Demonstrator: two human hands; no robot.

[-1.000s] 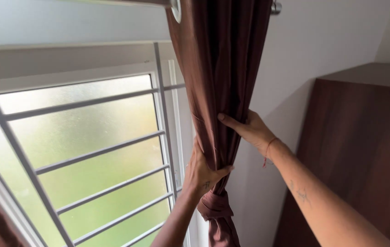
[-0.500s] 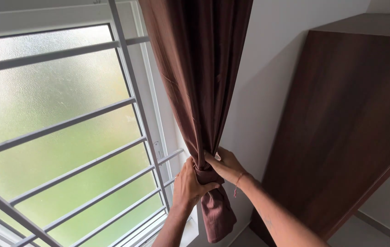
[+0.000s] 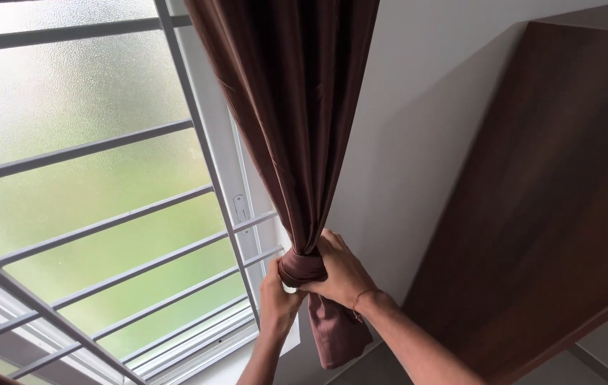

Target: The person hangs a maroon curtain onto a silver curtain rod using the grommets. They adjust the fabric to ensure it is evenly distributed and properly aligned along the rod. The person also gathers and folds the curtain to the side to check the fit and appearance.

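A dark brown curtain (image 3: 297, 121) hangs beside the window and is gathered into a tight bunch low down, where a band of the same cloth (image 3: 302, 269) wraps around it. My right hand (image 3: 341, 274) grips the gathered cloth at that band from the right, a thin bracelet on its wrist. My left hand (image 3: 277, 299) holds the bunch from the left and below. The curtain's loose tail (image 3: 336, 331) hangs beneath both hands.
A frosted window (image 3: 90, 164) with grey horizontal bars fills the left. A white wall (image 3: 418, 135) lies behind the curtain. A tall dark brown wooden cabinet (image 3: 553, 214) stands at the right.
The view has tilted downward. Both hands have slid down the curtain and closed around the gathered bunch at the wrapped band.
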